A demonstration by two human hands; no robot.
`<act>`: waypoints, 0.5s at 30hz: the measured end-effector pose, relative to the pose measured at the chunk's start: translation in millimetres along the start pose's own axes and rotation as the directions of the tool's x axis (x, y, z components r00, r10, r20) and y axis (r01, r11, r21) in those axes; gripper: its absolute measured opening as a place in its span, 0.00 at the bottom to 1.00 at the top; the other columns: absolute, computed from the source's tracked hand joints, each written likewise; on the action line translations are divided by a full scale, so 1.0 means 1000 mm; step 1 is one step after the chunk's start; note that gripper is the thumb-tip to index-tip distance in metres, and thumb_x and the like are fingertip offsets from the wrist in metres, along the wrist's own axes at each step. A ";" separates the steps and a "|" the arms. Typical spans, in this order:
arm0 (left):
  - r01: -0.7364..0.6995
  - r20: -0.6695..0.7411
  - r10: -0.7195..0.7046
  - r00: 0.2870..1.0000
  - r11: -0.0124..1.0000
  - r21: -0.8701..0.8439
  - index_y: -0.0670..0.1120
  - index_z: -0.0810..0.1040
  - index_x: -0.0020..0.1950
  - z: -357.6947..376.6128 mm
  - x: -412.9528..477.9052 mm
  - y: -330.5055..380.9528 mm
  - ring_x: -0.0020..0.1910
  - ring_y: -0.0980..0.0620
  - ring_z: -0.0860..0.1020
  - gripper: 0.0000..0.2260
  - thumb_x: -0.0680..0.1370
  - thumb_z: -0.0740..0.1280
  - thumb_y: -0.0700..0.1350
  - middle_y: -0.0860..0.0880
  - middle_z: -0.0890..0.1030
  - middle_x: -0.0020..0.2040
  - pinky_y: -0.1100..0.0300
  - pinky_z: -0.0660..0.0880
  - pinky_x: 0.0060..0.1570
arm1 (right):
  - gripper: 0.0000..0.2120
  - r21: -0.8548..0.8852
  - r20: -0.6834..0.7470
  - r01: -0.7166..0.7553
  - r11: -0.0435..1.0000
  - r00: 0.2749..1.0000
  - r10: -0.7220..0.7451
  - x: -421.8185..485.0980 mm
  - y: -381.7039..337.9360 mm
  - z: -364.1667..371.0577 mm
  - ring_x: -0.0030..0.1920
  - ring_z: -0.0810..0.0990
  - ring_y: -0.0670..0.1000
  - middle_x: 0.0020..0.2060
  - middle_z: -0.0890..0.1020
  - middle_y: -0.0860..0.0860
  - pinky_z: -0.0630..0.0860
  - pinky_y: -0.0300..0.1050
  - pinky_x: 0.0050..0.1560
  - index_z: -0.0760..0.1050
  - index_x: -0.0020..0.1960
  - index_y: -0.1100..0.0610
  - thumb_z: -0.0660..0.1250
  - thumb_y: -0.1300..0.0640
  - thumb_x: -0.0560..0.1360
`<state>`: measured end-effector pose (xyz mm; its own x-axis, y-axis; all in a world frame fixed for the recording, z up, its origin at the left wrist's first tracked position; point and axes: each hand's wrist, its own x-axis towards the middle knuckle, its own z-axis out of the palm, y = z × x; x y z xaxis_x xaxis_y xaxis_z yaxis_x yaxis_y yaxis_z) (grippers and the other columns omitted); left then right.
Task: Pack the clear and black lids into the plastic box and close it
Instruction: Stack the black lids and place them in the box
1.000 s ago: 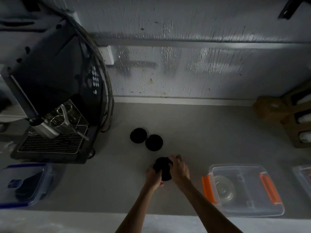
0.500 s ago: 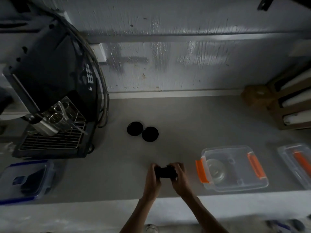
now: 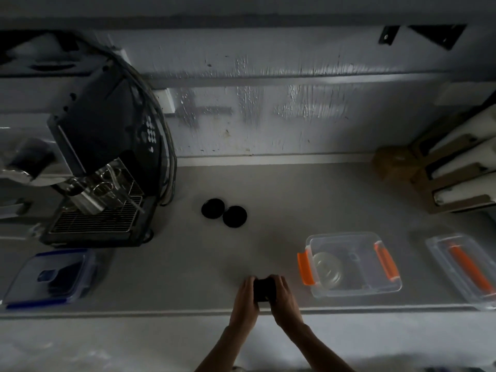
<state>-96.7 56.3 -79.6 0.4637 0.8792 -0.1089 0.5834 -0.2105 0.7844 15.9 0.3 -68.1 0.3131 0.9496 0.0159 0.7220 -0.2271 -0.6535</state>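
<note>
We hold a small stack of round black plastic lids (image 3: 264, 289) between both hands at the near edge of the pale grey counter (image 3: 268, 189). Our left hand (image 3: 244, 298) wraps its left side and our right hand (image 3: 284, 299) its right, so both grips are closed on the same stack, fingers curled over its rim. How many lids are in it we cannot tell; the light is dim and our hands cover most of it.

The relation that matters is where the clear rectangular plastic box with orange side clips (image 3: 386, 287) sits: to the right of our hands, near, at about the same depth on the counter and apart from them. It is open, and a round clear plastic lid (image 3: 327, 268) already lies flat in its left half, just inside the left orange clip. The box's long axis runs left to right, so the stack would cross that left clip and the short wall first. Our right hand is the nearer one, and we judge it best placed to carry the stack over alone.

Two more round black lids (image 3: 224, 212) lie flat and touching each other farther back on the counter, to the left of our hands and well apart from the box. The left hand is nearer to those.

The box's clear cover with an orange strip (image 3: 467, 267) lies at the far right, beyond the box.
</note>
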 end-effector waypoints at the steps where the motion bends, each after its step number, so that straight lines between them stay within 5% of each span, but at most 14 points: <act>1: 0.000 -0.023 0.000 1.000 1.000 0.004 0.44 0.72 0.61 0.003 -0.002 0.000 0.52 0.57 0.76 0.14 0.76 0.64 0.37 0.49 0.77 0.54 0.67 0.74 0.55 | 0.04 0.069 -0.006 -0.028 0.997 1.000 0.029 -0.002 0.000 0.002 0.42 0.82 0.43 0.46 0.77 0.47 0.80 0.35 0.42 0.71 0.49 0.52 0.58 0.57 0.80; 5: 0.027 -0.045 -0.027 0.999 1.000 -0.003 0.46 0.70 0.64 0.013 -0.006 -0.002 0.53 0.60 0.75 0.15 0.78 0.63 0.41 0.51 0.76 0.56 0.71 0.74 0.55 | 0.07 0.096 -0.013 0.021 0.995 1.000 -0.019 -0.006 0.012 0.008 0.44 0.80 0.43 0.51 0.74 0.45 0.79 0.35 0.45 0.69 0.54 0.51 0.57 0.50 0.80; 8: 0.024 -0.065 -0.022 0.998 0.999 0.033 0.48 0.72 0.54 0.015 -0.007 0.004 0.46 0.56 0.76 0.12 0.74 0.63 0.35 0.50 0.77 0.49 0.67 0.76 0.48 | 0.18 0.092 -0.015 0.012 0.996 1.000 -0.010 -0.006 0.012 0.003 0.46 0.80 0.44 0.52 0.75 0.50 0.81 0.42 0.47 0.69 0.55 0.52 0.53 0.40 0.76; 12: 0.004 -0.074 0.000 0.997 0.998 0.055 0.45 0.70 0.60 0.021 -0.004 0.000 0.52 0.54 0.76 0.17 0.73 0.66 0.35 0.47 0.76 0.54 0.63 0.77 0.53 | 0.17 0.103 0.053 -0.068 0.992 0.997 0.063 -0.003 0.017 0.003 0.54 0.75 0.46 0.56 0.73 0.52 0.77 0.37 0.51 0.70 0.62 0.57 0.66 0.56 0.76; 15: 0.031 -0.053 -0.027 0.998 0.997 0.075 0.45 0.71 0.60 0.028 0.000 -0.013 0.55 0.51 0.75 0.17 0.73 0.67 0.36 0.46 0.74 0.56 0.55 0.77 0.57 | 0.16 0.112 0.079 -0.076 0.991 0.995 0.067 -0.005 0.024 0.005 0.52 0.74 0.40 0.58 0.75 0.54 0.74 0.31 0.48 0.70 0.62 0.55 0.66 0.54 0.76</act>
<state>-85.6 46.9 -107.3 0.4121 0.9059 -0.0973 0.6455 -0.2149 0.7329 28.5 -8.3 -87.3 0.3112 0.9462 -0.0881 0.6224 -0.2730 -0.7335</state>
